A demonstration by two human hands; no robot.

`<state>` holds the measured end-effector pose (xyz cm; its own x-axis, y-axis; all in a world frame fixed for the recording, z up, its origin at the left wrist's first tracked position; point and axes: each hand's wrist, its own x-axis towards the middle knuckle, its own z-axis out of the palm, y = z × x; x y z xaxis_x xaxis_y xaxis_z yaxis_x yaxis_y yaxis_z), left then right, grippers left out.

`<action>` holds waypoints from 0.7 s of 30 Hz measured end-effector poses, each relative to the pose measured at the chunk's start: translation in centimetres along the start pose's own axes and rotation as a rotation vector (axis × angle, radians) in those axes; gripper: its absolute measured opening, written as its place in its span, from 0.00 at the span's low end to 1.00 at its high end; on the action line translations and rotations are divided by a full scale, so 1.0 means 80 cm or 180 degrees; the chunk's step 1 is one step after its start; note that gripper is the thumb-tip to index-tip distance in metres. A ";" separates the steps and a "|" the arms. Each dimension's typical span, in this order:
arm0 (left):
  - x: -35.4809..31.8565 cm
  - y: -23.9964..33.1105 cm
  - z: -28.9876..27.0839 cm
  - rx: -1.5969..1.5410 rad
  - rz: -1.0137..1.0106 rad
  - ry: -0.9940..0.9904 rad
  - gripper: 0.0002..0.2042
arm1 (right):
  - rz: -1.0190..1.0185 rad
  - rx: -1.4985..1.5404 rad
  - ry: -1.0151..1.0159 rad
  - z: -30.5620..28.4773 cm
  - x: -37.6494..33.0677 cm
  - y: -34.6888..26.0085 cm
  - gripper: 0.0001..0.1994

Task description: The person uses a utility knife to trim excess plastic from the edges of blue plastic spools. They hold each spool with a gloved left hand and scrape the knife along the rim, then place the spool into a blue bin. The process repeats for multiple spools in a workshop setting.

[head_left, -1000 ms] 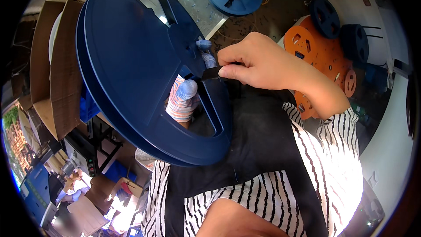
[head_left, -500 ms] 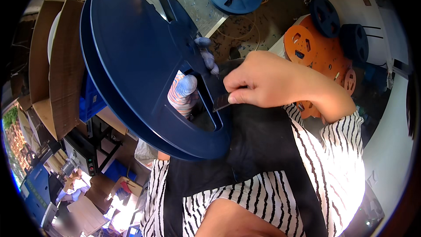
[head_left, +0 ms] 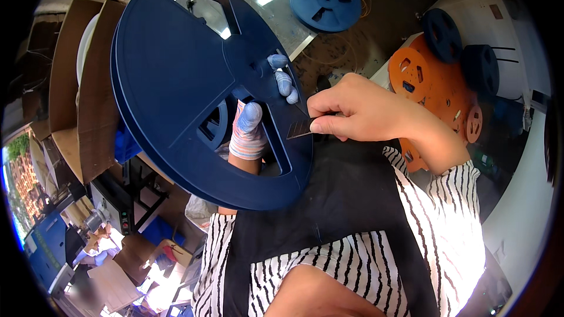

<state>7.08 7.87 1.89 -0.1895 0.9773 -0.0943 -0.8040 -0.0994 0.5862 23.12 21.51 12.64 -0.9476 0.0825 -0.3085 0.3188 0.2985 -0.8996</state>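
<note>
Large dark-blue reel (head_left: 170,64) held tilted, in front of the person's black apron (head_left: 305,199). Left hand (head_left: 247,135), in a striped glove, carries it: thumb up in the lower cut-out, fingertips (head_left: 284,84) showing to the right of the hub, grip firm by the look of it. Whether those fingers come round the rim or through another cut-out, I can't tell.

Right hand (head_left: 361,108), bare, has a narrow pinch, thumb against curled forefinger, on a thin dark strip (head_left: 299,130) with slanted lines, much like a snap-off blade. Strip overlaps the reel's right-hand side from where I stand; contact uncertain.

Step in hand, my reading: close work at the reel's edge, under way. Next move calls for a steady left hold, a light pinch, and the strip kept clear of the gloved fingertips.

Beyond: lighter blue reel (head_left: 325,2); orange reel (head_left: 405,73) off right.
</note>
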 end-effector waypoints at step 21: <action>-0.016 -0.001 -0.002 0.0020 0.0092 0.0040 0.51 | 0.0039 -0.0573 -0.0369 0.017 0.000 -0.030 0.12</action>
<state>7.29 6.63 1.86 -0.2199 0.9716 -0.0874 -0.7945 -0.1264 0.5939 22.39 19.49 14.37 -0.9320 -0.0198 -0.3619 0.3121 0.4642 -0.8290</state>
